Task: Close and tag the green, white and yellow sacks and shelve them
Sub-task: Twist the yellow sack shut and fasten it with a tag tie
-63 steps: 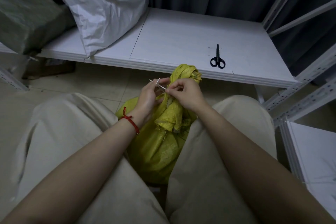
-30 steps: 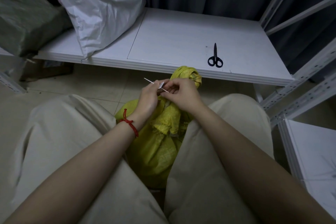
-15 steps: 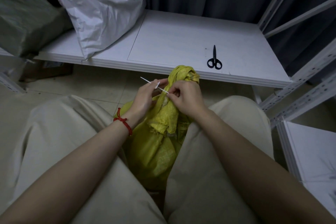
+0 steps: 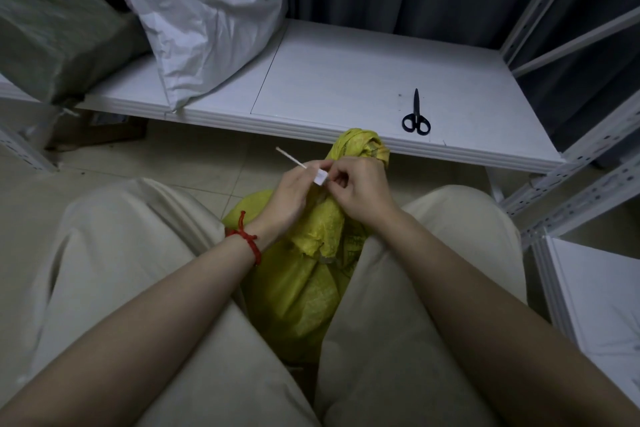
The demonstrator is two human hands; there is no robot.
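The yellow sack (image 4: 311, 274) stands on the floor between my knees, its neck gathered and its top bunched near the shelf edge. My left hand (image 4: 294, 194) pinches a white zip tie (image 4: 292, 159) whose thin tail sticks out up and to the left. A small white tag head (image 4: 320, 177) sits between both hands. My right hand (image 4: 360, 191) pinches the tie at the sack's neck. The white sack (image 4: 201, 10) leans on the low shelf (image 4: 346, 80) at the back left, and the green sack (image 4: 52, 31) lies at the far left.
Black scissors (image 4: 415, 114) lie on the shelf's right part. White metal rack uprights (image 4: 571, 166) rise at the right, with another white shelf board (image 4: 595, 305) lower right. Dark curtain hangs behind the shelf. Tiled floor lies under the shelf.
The tie's tail now sticks out further to the upper left from my left hand, and the white tag head shows between my hands. The sack stays between my knees.
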